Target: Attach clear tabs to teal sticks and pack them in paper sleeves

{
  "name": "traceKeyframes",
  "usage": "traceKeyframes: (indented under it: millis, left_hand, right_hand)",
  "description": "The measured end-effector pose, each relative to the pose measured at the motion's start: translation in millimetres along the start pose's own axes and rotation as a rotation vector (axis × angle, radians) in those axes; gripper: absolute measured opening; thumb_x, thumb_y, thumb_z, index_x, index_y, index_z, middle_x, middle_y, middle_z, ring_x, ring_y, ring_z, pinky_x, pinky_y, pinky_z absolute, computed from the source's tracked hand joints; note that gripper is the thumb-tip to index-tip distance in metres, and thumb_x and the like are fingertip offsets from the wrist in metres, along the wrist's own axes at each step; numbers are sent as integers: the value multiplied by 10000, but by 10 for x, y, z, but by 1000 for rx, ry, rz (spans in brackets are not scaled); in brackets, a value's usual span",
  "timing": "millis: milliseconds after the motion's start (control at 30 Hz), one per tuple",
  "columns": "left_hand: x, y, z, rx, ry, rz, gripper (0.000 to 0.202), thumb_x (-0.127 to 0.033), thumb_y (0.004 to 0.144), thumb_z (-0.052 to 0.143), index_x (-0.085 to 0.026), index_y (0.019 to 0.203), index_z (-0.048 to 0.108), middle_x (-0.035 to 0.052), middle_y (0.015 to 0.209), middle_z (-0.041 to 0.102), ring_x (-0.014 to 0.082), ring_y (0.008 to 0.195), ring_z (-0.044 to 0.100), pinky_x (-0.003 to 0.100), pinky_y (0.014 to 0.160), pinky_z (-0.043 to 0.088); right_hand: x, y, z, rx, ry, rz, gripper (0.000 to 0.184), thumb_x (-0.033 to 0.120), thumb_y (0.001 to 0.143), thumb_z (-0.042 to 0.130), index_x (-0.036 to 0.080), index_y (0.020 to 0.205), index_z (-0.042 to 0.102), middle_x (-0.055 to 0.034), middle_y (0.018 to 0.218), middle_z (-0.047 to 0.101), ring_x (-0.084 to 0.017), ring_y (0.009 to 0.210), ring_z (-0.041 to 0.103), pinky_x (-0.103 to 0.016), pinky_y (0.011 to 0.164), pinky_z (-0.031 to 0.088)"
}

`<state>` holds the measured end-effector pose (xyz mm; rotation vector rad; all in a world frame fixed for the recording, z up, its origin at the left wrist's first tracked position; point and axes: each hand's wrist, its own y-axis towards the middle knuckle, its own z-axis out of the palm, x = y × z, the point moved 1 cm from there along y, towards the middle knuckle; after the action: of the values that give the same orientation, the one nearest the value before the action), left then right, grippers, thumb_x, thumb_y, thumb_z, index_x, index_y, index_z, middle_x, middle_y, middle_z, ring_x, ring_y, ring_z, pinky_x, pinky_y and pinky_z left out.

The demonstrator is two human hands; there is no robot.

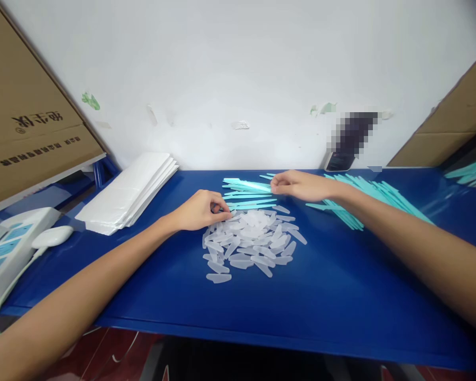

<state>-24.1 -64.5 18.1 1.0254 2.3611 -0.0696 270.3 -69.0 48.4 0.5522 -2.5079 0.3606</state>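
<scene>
Two hands [201, 210] [295, 184], dozens of sticks [249, 185] and covers [252, 225]

Middle sticks [248, 186]: bright turquoise
Sticks on the right [375, 197]: the same turquoise
Small flat pieces [254, 233]: frosted, translucent white
Bench [174, 291]: deep blue
Stacked packets [125, 193]: white
Wall [230, 63]: white, with patches [90, 100] of pale green
Left carton [27, 79]: brown, with dark printed lettering [39, 151]
Power strip [16, 244]: white, with light blue socket panels [19, 231]
Floor [103, 352]: dark red

Blue table [262, 312]: translucent pieces [250, 227] heaped mid-surface, turquoise sticks [244, 185] behind and right, white stack [129, 190] left.
</scene>
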Motion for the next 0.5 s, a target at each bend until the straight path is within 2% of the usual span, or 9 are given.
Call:
traceKeyframes:
  millis: [67,133,233,333,433,500]
  left_hand:
    - [5,3,-12,-29,-63,-32,283,-485,826,707,-216,812,793,30,697,599,121,549,455,277,519,354]
    - [9,10,-23,-111,-148,-71,295,-490,821,715,-200,806,766,24,671,599,117,542,449,274,522,359]
    - [34,31,-28,-336,-332,-134,332,-510,796,737,-180,802,706,28,693,642,125,583,517,267,560,412]
    - [92,57,-10,-526,-551,-201,372,-500,742,780,-169,875,675,31,760,676,111,578,538,244,520,400]
    - [151,78,10,-592,-680,-260,473,-455,728,785,-173,1092,679,-2,724,639,98,548,516,219,464,342]
    - [175,85,15,-607,-704,-279,485,-436,741,767,-169,1136,683,-2,719,630,106,574,537,213,454,339]
  right_hand:
    - [25,-30,-37,30,57,27,241,426,929,538,197,860,570,12,682,468,-134,601,372,-302,597,303]
    - [35,-52,-73,22,70,37,264,449,921,548,196,857,583,21,649,439,-127,573,350,-302,575,291]
    - [28,-66,-107,3,64,32,289,482,921,549,198,885,591,30,618,424,-119,540,326,-301,552,283]
    - [19,-64,-103,-8,62,29,286,486,920,559,203,914,592,25,639,449,-119,542,343,-299,549,296]
    - [31,-60,-71,-3,66,17,276,479,933,545,207,926,590,19,655,464,-124,557,365,-302,558,309]
    - [55,-60,-49,11,86,-6,271,474,942,532,209,916,577,17,654,470,-126,560,367,-301,560,311]
